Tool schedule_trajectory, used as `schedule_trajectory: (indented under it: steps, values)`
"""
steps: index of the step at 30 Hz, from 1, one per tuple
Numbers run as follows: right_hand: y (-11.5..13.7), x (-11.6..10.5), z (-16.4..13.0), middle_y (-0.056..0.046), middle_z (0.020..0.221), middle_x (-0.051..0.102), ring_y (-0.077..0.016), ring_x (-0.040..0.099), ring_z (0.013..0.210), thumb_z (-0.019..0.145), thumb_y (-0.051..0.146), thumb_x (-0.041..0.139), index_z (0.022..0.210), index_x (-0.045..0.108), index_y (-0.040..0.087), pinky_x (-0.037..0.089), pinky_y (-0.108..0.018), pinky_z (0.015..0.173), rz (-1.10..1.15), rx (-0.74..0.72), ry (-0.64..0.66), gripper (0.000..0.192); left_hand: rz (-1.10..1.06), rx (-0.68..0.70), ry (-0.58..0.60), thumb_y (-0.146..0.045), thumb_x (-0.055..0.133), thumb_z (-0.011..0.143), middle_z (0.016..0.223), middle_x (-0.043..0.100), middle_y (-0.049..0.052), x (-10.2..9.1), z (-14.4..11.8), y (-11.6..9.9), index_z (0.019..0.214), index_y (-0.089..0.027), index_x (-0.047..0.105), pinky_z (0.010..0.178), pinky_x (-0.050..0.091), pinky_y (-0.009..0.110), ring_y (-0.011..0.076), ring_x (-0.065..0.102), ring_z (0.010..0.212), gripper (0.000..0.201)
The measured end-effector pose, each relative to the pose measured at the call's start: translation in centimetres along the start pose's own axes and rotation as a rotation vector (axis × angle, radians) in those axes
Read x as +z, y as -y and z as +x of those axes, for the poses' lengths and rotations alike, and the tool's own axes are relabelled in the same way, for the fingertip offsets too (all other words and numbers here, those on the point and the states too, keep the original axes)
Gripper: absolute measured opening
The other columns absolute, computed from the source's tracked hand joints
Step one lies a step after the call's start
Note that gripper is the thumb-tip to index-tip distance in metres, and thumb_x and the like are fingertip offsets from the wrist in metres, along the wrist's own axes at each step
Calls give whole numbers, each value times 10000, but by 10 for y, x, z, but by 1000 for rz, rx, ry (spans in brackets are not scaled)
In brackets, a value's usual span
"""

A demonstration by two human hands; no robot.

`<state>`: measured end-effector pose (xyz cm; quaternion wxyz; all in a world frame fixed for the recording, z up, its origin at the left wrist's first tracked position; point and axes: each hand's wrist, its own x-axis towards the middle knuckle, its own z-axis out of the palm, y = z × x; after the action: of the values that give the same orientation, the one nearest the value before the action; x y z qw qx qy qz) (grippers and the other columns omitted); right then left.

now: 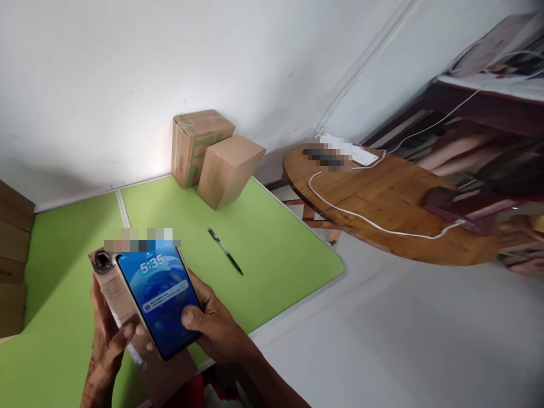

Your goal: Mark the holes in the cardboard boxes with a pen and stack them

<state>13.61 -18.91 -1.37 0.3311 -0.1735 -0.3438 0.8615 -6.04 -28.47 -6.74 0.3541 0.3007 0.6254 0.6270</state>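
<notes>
1. A green table [272, 249] fills the lower left, split by a pale seam.
2. Two cardboard boxes [215, 156] stand touching at its far edge against the wall.
3. A black pen [225, 251] lies alone near the middle.
4. A round wooden table [395, 207] stands to the right, carrying a white cable [361, 218] and a dark red case [454, 207].

Phone [164, 297] on box [117, 294] in hands; pen [225, 251] behind; two cartons [215, 156] at table's [276, 249] back edge.
</notes>
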Motion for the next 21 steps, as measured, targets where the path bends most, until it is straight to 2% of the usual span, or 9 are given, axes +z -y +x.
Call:
schedule_trajectory:
  steps: [2, 5, 9, 12, 15, 18, 21]
  values:
    - [0, -15, 8, -52, 1110, 811, -240, 774, 1020, 856, 738, 940, 1256, 765, 244, 654, -344, 906, -78, -49, -99, 659, 29, -39, -45, -633, 941, 733, 1797, 503, 104, -7, 2, 2, 1773, -371, 418, 1277, 529, 605, 490, 442, 1672, 1193]
    - [-2, -51, 25, -43, 1011, 783, -198, 720, 864, 929, 771, 827, 1150, 754, 223, 621, -304, 800, -318, -104, -293, 595, 50, -97, -108, -651, 927, 690, 1741, 567, 116, -16, 1, 4, 1723, -324, 506, 1276, 520, 670, 519, 487, 1626, 1163]
    - [-8, -109, 44, -10, 816, 682, -182, 614, 715, 899, 809, 746, 939, 676, 214, 539, -286, 656, -678, -125, -509, 601, 22, -201, -122, -703, 908, 655, 1674, 632, 135, -20, -1, 2, 1687, -280, 544, 1287, 504, 698, 524, 541, 1580, 1174]
    - [-12, -138, 48, 7, 731, 629, -177, 558, 664, 868, 774, 741, 821, 613, 232, 464, -280, 606, -821, -141, -603, 559, 24, -219, -117, -743, 878, 681, 1669, 640, 127, -18, -3, 0, 1686, -295, 544, 1325, 456, 699, 510, 544, 1586, 1150]
    - [-18, -150, 45, -30, 777, 708, -213, 616, 707, 910, 710, 678, 851, 657, 227, 498, -311, 661, -977, -158, -675, 487, 31, -215, -90, -803, 832, 696, 1664, 646, 130, -13, -5, -2, 1683, -304, 554, 1343, 415, 721, 517, 505, 1620, 1140]
    - [-25, -154, 39, -91, 912, 796, -268, 694, 824, 946, 615, 653, 1000, 741, 210, 544, -365, 783, -1134, -173, -734, 419, 19, -236, -125, -815, 821, 699, 1623, 677, 137, -5, -9, -4, 1656, -297, 590, 1360, 370, 746, 522, 469, 1643, 1113]
    - [-32, -160, 34, -156, 1041, 809, -323, 725, 968, 949, 542, 643, 1089, 774, 196, 564, -429, 908, -1282, -186, -766, 396, -79, -251, -143, -801, 879, 626, 1563, 718, 153, 1, -15, -7, 1606, -277, 634, 1325, 431, 731, 539, 530, 1588, 1138]
